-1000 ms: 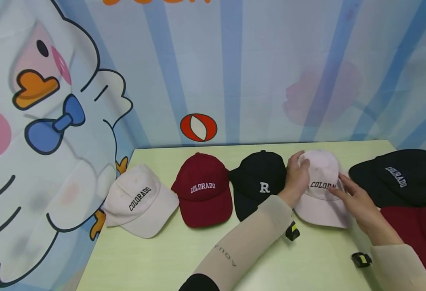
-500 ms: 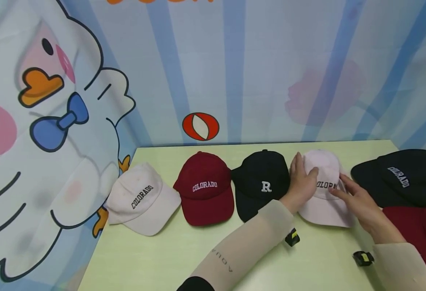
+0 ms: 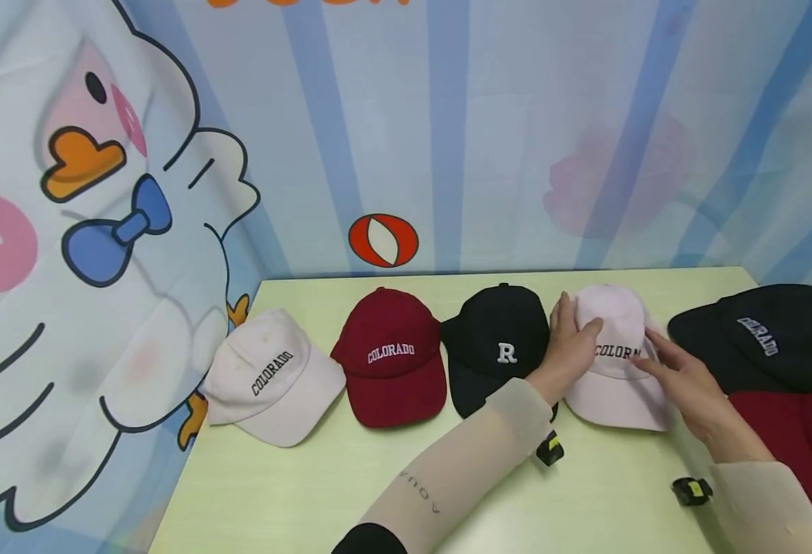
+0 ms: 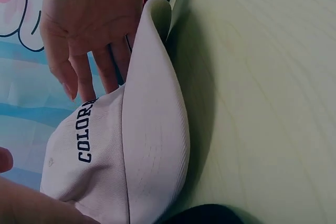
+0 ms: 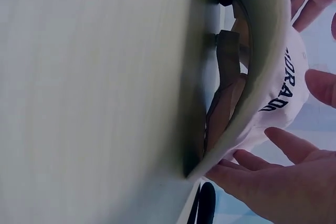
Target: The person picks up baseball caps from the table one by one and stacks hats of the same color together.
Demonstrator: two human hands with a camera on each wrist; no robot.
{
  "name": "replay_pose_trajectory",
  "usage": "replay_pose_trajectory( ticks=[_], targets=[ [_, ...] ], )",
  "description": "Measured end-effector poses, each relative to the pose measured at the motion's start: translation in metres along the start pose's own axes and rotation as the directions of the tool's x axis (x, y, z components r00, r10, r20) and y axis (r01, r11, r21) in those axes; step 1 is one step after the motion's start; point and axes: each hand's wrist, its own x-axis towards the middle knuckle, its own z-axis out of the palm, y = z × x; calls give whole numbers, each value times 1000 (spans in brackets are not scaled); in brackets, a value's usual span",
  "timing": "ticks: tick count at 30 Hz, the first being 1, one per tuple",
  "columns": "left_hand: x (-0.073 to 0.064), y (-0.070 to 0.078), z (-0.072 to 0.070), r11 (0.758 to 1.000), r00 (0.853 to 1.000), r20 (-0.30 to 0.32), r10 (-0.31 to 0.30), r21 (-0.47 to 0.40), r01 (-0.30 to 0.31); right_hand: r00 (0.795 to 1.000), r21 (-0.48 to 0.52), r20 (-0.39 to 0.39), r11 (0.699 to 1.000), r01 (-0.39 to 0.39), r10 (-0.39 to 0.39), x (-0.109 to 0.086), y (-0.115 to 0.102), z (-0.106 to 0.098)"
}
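Observation:
A pale pink cap (image 3: 620, 404) lettered COLORADO stands brim forward on the table. My left hand (image 3: 568, 346) lies along its left side, thumb extended over the crown. From the other side my right hand (image 3: 693, 392) reaches the cap, its thumb over the end of the lettering. Fingers of both hands look fairly straight. In the left wrist view the right hand (image 4: 94, 19) stands beside the crown with fingers extended. The right wrist view shows the hollow under the brim (image 5: 262, 72), with the right hand (image 5: 294, 182) at its edge. Fingertips behind the crown are hidden.
Left of the pink cap stand a black cap (image 3: 499, 331) marked R, a dark red cap (image 3: 392, 362) and an off-white cap (image 3: 270, 377). To its right lie another black cap (image 3: 759, 335) and a dark red cap (image 3: 793, 442). Behind the table (image 3: 489, 500) hangs a printed backdrop (image 3: 475, 138).
My left hand shifted slightly right over the crown, then back left a little. The pink cap and right hand hardly moved. The head view has shifted slightly.

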Motion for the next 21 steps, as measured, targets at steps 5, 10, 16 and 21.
replay_pose_trajectory(
  ticks=[5, 10, 16, 21],
  targets=[
    [-5, -1, -11, 996, 994, 84, 63, -61, -58, 998, 44, -59, 999, 1, 2, -2, 2, -2],
    [-15, 2, -30, 988, 981, 146, 131, -99, -117, 994, 27, -108, 999, 25, -22, -4, -5, 3],
    [-31, 9, -55, 980, 961, 199, 191, -88, -177, 982, 14, -178, 998, 59, -55, -13, -22, 13],
    [-45, 8, -83, 971, 948, 211, 237, -49, -232, 968, -13, -231, 995, 94, -95, -23, -38, 28]
  ],
)
